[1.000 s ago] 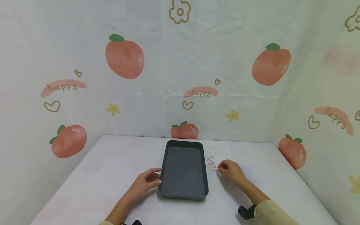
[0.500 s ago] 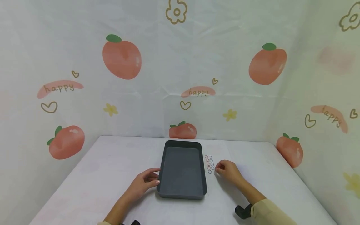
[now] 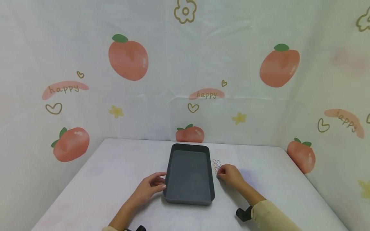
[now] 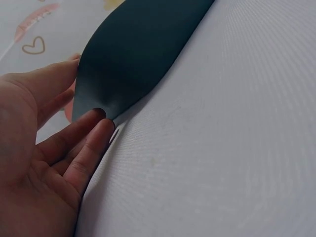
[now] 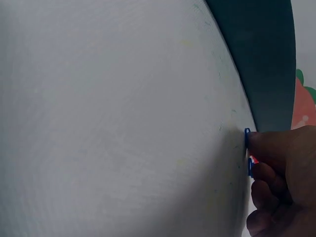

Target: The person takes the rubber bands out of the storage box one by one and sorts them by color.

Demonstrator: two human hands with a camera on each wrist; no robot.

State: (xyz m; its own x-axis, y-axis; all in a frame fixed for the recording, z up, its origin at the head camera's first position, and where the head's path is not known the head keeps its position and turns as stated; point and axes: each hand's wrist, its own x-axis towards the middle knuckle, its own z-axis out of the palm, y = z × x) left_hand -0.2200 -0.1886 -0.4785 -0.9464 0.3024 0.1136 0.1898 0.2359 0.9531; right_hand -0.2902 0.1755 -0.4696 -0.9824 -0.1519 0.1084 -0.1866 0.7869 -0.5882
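Note:
On the white table lies a dark grey rectangular tray [image 3: 189, 175]. My left hand [image 3: 148, 188] rests against its left side, fingers relaxed and tips touching the wall, as the left wrist view shows of the tray [image 4: 133, 54]. Right of the tray, small thin red and blue rings [image 3: 216, 165] lie in two columns. My right hand [image 3: 230, 175] is at their near end, thumb and fingers bent over the lowest ones. In the right wrist view one blue ring [image 5: 247, 137] is at the thumb tip and another blue ring [image 5: 251, 168] by a finger; whether either is pinched cannot be told.
A white cloth printed with fruit, flowers and "happy" lettering hangs behind the table [image 3: 130, 157] and down its sides. Dark straps with black mounts [image 3: 244, 214] sit at both wrists, below light yellow sleeves [image 3: 271, 216].
My right hand has moved a little left and nearer, from beside the right column to the nearest ring, covering the lower rings. The left hand and tray stay put.

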